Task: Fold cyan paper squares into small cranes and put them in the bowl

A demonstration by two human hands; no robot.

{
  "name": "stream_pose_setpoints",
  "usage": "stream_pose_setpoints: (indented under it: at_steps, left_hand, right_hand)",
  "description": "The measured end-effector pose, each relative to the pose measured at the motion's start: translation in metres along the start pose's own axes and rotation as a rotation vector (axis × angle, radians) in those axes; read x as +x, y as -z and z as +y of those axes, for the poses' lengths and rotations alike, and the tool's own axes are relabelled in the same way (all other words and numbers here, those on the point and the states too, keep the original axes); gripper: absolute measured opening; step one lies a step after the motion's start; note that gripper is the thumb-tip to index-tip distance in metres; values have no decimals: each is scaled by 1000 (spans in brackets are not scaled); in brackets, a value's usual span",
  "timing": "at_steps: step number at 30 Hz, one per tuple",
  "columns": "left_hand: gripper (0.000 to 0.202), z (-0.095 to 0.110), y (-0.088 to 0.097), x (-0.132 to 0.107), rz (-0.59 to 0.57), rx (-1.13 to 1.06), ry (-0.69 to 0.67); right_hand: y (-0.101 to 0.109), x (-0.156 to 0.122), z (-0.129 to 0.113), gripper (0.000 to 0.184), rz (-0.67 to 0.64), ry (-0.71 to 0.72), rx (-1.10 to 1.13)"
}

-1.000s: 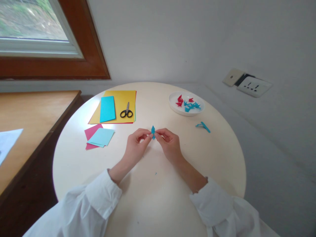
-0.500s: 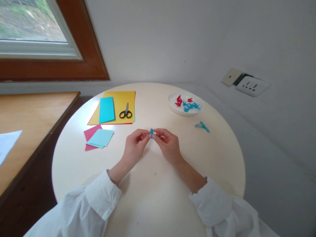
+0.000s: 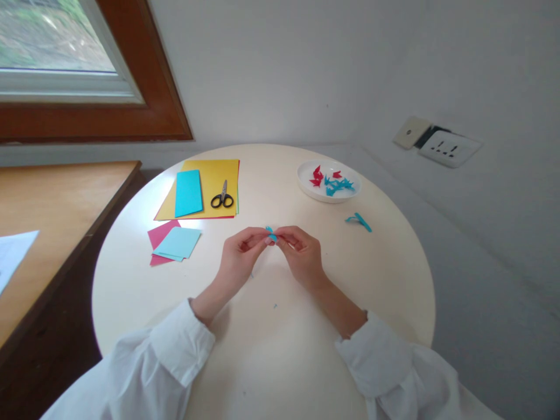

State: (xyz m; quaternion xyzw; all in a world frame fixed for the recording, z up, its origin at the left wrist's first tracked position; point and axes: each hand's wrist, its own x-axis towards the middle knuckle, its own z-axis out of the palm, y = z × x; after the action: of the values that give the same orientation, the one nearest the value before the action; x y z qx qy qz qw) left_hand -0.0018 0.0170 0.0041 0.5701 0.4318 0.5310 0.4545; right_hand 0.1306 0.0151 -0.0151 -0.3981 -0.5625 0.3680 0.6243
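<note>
A tiny folded blue paper piece (image 3: 271, 234) is pinched between the fingertips of both hands, just above the middle of the round cream table (image 3: 394, 280). My left hand (image 3: 240, 255) grips it from the left and my right hand (image 3: 301, 254) from the right, fingers curled tight. Most of the piece is hidden by my fingertips. Both arms wear white sleeves.
A white dish (image 3: 328, 184) holds several small red and blue folded pieces at the back right. A loose blue paper strip (image 3: 359, 221) lies near it. Black scissors (image 3: 223, 197) and a blue sheet (image 3: 188, 192) rest on yellow paper (image 3: 214, 175); pink and light blue squares (image 3: 175, 242) lie closer. A wooden desk (image 3: 52, 221) stands left.
The blue piece stood upright between my fingertips; now it is pressed lower and flatter, with less of it showing. My hands stayed in place.
</note>
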Motion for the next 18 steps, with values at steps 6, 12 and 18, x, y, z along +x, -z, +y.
stream_pose_setpoints:
  at_steps: [6,12,18]
  left_hand:
    - [13,1,2,2,5,57,-74]
    - [13,1,2,0,-12,47,-77]
    - [10,1,2,0,43,135,-57]
  right_hand:
    - [6,2,-4,9,-55,71,-71]
    - [8,3,-2,8,-58,156,-136]
    - [3,1,-4,5,-64,66,-92]
